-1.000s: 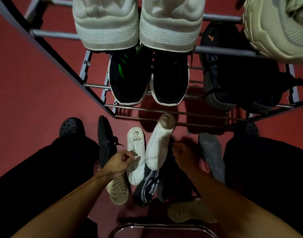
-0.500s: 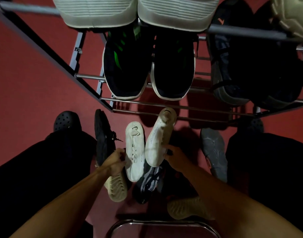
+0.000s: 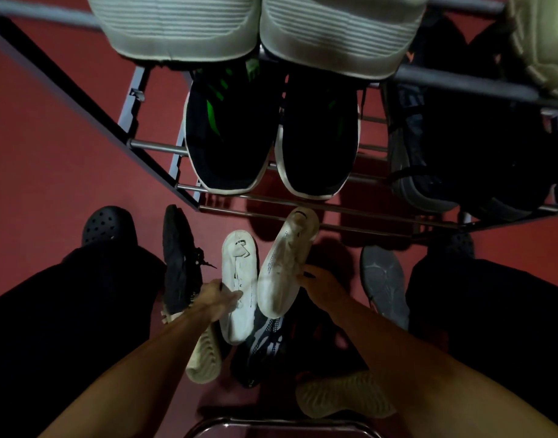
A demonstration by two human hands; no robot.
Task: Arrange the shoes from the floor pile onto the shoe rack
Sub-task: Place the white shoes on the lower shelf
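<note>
Far to my left a black perforated clog (image 3: 108,224) sits on the red floor (image 3: 43,159), just past my dark trouser leg (image 3: 66,311). Next to it a black lace-up shoe (image 3: 178,260) lies on its side at the edge of the floor pile. My left hand (image 3: 219,298) comes in beside it, fingers curled round the middle of a white sneaker (image 3: 239,289) that lies sole-down with its toe toward the rack; I grip it at the laces. Below that hand a cream ribbed sole (image 3: 205,358) pokes out from under my forearm.

Just right of the white sneaker, and touching it, its mate, a scuffed white sneaker (image 3: 287,263), is tilted with the toe raised toward the lowest rail. My right hand (image 3: 321,284) holds its right side; the fingers wrap behind the shoe, so I cannot tell how tight the grip is. Under both lies a navy-and-white patterned shoe (image 3: 271,336), and nearer me a tan sole (image 3: 344,396) faces up. Further right a grey shoe (image 3: 383,282) rests sole-up on the floor.

Ahead, the metal shoe rack (image 3: 334,216) carries a black pair with green stripes (image 3: 233,137) on a lower tier, a pale ribbed pair (image 3: 255,26) above, and dark shoes (image 3: 454,159) on the right.
</note>
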